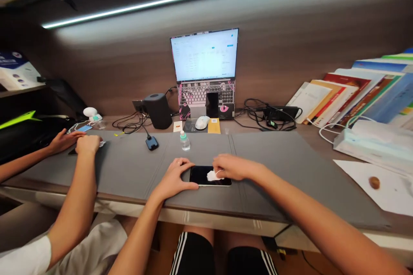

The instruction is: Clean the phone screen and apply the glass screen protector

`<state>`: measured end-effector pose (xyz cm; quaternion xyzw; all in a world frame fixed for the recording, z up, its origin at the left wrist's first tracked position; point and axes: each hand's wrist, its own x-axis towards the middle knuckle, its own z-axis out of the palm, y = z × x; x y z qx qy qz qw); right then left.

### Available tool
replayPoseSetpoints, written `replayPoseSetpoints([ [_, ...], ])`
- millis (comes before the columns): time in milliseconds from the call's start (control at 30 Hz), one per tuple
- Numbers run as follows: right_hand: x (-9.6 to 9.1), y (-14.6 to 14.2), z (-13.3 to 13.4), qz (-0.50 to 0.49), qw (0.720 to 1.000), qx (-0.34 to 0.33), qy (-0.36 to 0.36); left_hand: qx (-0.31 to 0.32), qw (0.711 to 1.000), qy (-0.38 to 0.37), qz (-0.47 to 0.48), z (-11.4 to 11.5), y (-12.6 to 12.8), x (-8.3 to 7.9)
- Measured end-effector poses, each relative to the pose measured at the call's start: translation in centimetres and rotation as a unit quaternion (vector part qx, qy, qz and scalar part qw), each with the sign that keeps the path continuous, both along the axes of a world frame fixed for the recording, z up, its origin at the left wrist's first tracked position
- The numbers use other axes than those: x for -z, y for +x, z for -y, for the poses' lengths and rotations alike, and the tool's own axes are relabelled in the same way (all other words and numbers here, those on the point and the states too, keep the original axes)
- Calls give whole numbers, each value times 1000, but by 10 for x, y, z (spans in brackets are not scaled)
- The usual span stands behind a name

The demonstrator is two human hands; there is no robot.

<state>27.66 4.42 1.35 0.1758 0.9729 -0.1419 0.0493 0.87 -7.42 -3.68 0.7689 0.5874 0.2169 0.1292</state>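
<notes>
A smartphone (pixel 199 175) lies flat, black screen up, on the grey desk mat (pixel 274 159). My left hand (pixel 176 179) holds the phone's left end, with the thumb along the near edge and the fingers at the far edge. Over the right half of the screen, my right hand (pixel 232 166) is closed on a crumpled white tissue (pixel 213 175), which touches the glass. The fingertips are partly hidden behind the hand. Just beyond the phone stands a small clear bottle (pixel 185 141) with a teal and white top.
Another person's hands (pixel 87 143) work at the left. An open laptop (pixel 206 79) stands behind, with a white mouse (pixel 202 123) before it. A black speaker (pixel 158 111) and cables are left of it; books (pixel 351 90) and papers lie right.
</notes>
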Motion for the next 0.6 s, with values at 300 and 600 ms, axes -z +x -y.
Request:
replayPoseSetpoints([
  [300,20,-1,-5,-57,997,-34,42,-19,998,-34,54,-2,-1,7],
  [600,24,9,-5,-91,994,-58,-37,-31,997,-48,43,-9,7,3],
])
